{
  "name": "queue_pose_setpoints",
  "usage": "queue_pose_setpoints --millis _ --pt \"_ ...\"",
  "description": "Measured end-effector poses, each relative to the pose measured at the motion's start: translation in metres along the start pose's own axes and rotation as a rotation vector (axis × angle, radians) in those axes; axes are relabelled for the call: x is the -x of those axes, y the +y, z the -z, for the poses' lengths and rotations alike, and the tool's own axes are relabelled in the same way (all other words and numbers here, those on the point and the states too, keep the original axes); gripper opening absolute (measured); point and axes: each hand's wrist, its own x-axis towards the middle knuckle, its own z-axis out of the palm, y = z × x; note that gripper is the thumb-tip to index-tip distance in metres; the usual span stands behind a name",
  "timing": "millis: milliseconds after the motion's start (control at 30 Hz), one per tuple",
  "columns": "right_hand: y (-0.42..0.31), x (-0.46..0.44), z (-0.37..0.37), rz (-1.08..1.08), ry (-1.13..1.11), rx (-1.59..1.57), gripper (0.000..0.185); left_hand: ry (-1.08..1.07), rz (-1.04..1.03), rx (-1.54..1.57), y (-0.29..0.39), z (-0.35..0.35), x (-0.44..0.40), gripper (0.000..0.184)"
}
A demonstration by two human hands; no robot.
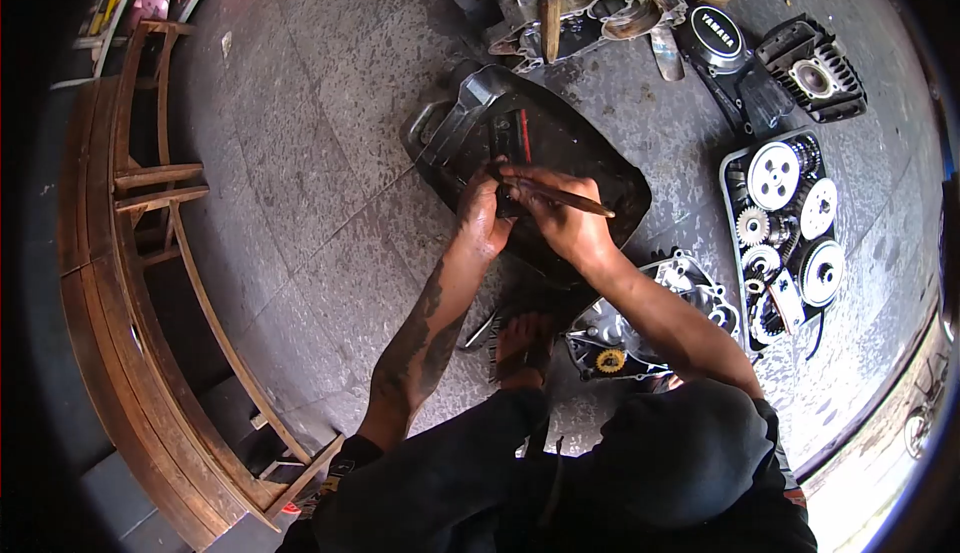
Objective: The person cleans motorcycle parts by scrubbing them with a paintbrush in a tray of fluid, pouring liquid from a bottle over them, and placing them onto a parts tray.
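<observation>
Over a black tray-like pan [590, 128], both of my hands meet close together. My right hand [568, 218] is closed around a brown wooden-handled tool, perhaps a brush [560, 194], whose tapered end points right. My left hand [481, 213] is closed at the tool's other end, its fingers pinched on a small dark thing that I cannot make out. Just beyond the fingers, a dark part with a red strip [525, 136] lies in the pan. Near my right forearm is an open metal engine cover [690, 278] with a yellowish gear [609, 360].
A tray [728, 188] of gears and clutch parts stands to the right. Behind it lie a finned cylinder [813, 75] and a round YAMAHA cover [716, 35]. Engine casings [520, 18] with a wooden-handled brush [552, 23] sit at the top. A wooden bench [115, 353] runs along the left.
</observation>
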Motion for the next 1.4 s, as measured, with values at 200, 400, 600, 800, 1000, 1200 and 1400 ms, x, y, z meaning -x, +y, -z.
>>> queue_pose_setpoints --millis 200,400,600,800,1000,1200,1400 --pt "0.001 -0.005 0.010 0.147 -0.111 0.120 0.019 -0.178 -0.021 0.103 0.005 0.006 0.003 0.043" --pt "0.030 -0.051 0.020 0.072 0.026 0.195 0.022 -0.252 0.017 -0.045 0.007 -0.001 0.006 0.048" --pt "0.005 0.023 -0.010 0.115 -0.296 0.203 0.022 -0.127 0.081 0.067 0.017 0.015 -0.006 0.050" --pt "0.001 -0.034 0.015 0.084 0.021 0.143 0.022 -0.135 0.156 0.073 0.013 -0.004 0.000 0.057" --pt "-0.001 -0.007 -0.001 0.270 -0.181 0.196 0.028 -0.022 0.245 0.047 0.023 -0.006 0.007 0.087" --pt "0.013 -0.033 0.002 0.169 -0.095 0.284 0.024 -0.294 0.136 0.049 0.015 0.012 0.002 0.084" --pt "-0.014 0.006 -0.004 0.234 -0.201 0.233 0.021 -0.412 0.143 0.306 0.024 0.013 -0.002 0.077"
